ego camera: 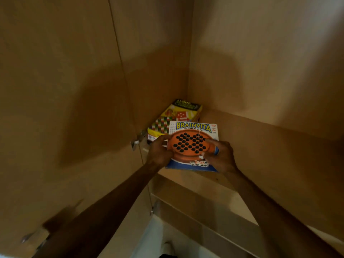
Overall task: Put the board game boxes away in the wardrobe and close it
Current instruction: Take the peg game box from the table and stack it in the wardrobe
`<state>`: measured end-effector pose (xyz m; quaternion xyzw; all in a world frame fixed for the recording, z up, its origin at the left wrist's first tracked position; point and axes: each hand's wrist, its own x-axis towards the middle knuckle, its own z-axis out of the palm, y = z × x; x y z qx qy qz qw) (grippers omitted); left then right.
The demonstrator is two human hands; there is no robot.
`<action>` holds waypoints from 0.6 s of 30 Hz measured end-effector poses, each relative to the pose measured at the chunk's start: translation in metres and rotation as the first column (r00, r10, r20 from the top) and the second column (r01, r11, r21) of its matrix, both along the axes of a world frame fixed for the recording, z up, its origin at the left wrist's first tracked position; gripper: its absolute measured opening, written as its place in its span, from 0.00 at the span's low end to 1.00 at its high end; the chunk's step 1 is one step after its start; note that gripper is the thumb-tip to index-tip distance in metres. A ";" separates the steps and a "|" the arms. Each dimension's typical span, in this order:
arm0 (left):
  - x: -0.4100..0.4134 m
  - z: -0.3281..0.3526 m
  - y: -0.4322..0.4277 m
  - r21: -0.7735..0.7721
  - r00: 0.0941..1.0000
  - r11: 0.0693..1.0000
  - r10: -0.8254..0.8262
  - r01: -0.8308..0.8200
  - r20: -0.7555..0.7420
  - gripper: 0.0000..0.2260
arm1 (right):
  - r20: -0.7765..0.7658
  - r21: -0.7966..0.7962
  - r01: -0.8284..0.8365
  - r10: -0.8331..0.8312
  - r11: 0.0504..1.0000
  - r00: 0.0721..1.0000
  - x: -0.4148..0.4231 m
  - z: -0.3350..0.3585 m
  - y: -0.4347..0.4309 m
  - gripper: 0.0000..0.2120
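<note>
The Brainvita box [193, 127] sits face-up and nearly flat just above the front of the wardrobe shelf [270, 146], title edge pointing into the cupboard. Its far corner at 11 o'clock overlaps the yellow game box [178, 116], which is already stowed in the back corner where the rear and side panels meet. I'd say the yellow one was tucked there to leave the front of the shelf free, and this one is being laid on or against it to make a stack. I can't tell whether the Brainvita box's underside touches the shelf or the yellow box; its near edge seems to hang past the shelf's front lip with shadow beneath.

Both hands have it. The left grip [160, 151] clasps the box's edge at 9 o'clock, thumb curled over the printed face and the other fingers hidden below. The right grip [221, 157] takes the corner at 4 o'clock, fingers bent over the top and pinching the card. Holding it on opposite sides keeps a wide, thin box level and lets it slide in squarely, which looks like the reason for the two-handed hold.

Both arms reach up and forward, almost straight, converging from 7 and 5 o'clock with the wrists roughly level with the shelf.

The open wardrobe door [65, 108] stands at 9 o'clock, a metal hinge [136, 142] showing just beside the left grip. The door remains to be closed.
</note>
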<state>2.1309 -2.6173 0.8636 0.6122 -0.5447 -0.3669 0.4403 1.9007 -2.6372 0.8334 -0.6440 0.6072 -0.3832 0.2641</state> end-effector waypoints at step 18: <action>0.067 0.011 -0.159 0.019 0.868 0.961 -0.256 0.275 0.424 0.23 | -0.119 -0.171 0.025 -0.045 0.985 0.992 0.054 0.007 -0.133 0.06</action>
